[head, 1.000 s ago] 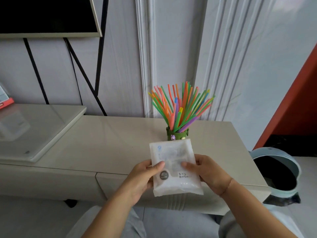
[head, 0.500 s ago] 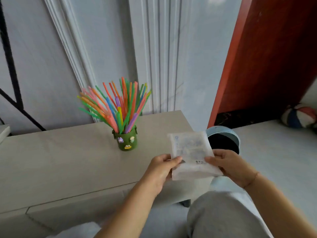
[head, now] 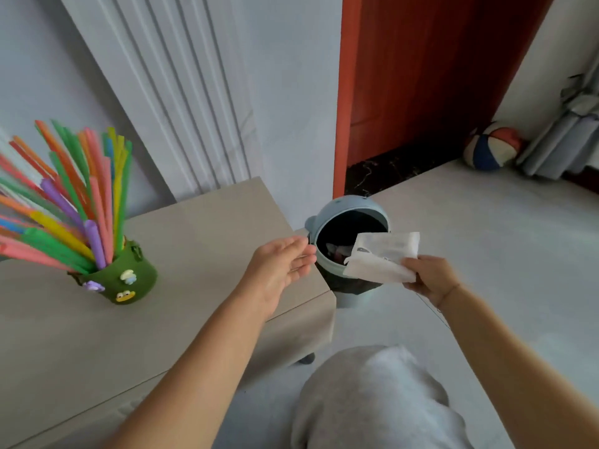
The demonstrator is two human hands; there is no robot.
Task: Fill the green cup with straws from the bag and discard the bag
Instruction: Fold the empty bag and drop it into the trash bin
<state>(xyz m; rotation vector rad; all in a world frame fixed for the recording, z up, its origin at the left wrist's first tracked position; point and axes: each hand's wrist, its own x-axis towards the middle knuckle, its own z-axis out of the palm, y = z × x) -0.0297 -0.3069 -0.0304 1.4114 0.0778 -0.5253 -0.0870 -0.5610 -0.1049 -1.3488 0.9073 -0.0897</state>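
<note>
The green cup (head: 124, 280), decorated with small stickers, stands on the beige cabinet top (head: 207, 241) at the left and is packed with several colourful straws (head: 74, 202) fanning out. My right hand (head: 431, 277) pinches the flat white plastic bag (head: 382, 257) by one edge, holding it over the front of the pale blue bin (head: 343, 212). The bin's dark mouth faces me beside the cabinet's right end. My left hand (head: 282, 264) hovers empty above the cabinet's corner, fingers spread, apart from the bag.
A red-brown door (head: 421, 76) stands behind the bin. A multicoloured ball (head: 489, 147) lies on the pale floor at the far right, next to folded grey panels (head: 564, 137). My grey-clad knee (head: 372, 396) is at the bottom.
The view has swung right toward the bin. My left hand has let go of the bag and opened. My right hand has carried the bag rightward over the bin's mouth.
</note>
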